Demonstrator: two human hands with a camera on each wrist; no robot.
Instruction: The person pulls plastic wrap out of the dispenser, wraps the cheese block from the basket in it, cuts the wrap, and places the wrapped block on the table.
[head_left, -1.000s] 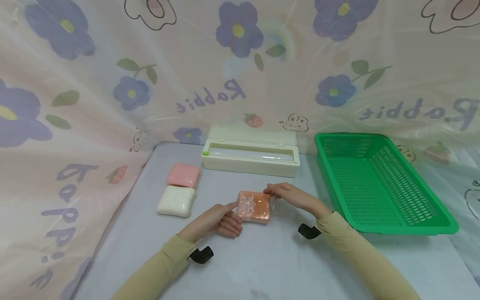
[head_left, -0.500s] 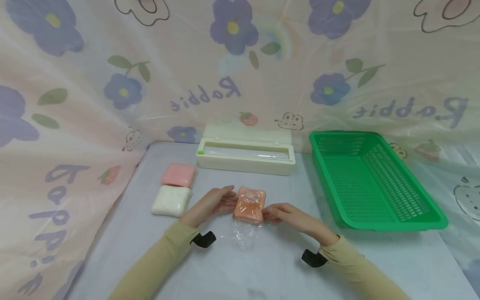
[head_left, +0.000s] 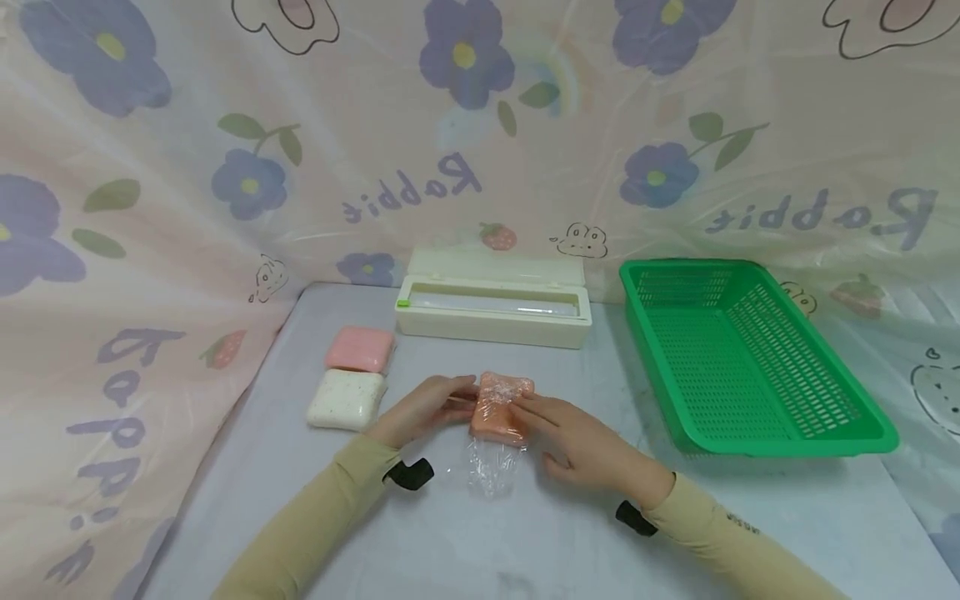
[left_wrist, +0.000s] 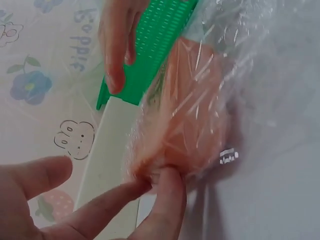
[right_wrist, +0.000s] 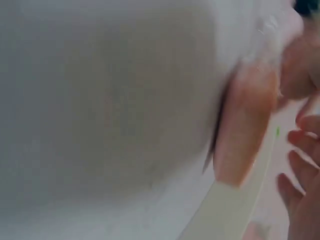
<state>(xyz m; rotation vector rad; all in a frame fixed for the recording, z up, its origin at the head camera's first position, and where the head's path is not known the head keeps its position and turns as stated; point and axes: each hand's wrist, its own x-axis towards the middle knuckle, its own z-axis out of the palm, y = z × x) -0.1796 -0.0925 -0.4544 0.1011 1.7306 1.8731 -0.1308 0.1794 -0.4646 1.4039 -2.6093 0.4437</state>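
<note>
An orange bar of soap (head_left: 493,423) in clear cling film lies mid-table, with a crinkled film tail (head_left: 491,473) spread on the near side. At its left edge is my left hand (head_left: 422,410); in the left wrist view two of its fingertips press the wrapped end of the soap (left_wrist: 195,115) while the thumb stands apart. My right hand (head_left: 596,446) reaches over from the right, its extended fingers on the soap's top right edge. Blur softens the right wrist view, where the soap (right_wrist: 245,125) shows side-on. Left of the hands lie a pink soap (head_left: 360,348) and a speckled white soap (head_left: 343,402).
Behind the soap stands a cream cling film dispenser box (head_left: 491,327), lid up, with the film roll inside. A green plastic basket (head_left: 795,446) is at the right. Patterned cloth (head_left: 525,183) hangs along the back and left of the table.
The orange soap has been turned, so its film tail now points toward me instead of right. My right hand has moved from its right side up over its top edge.
</note>
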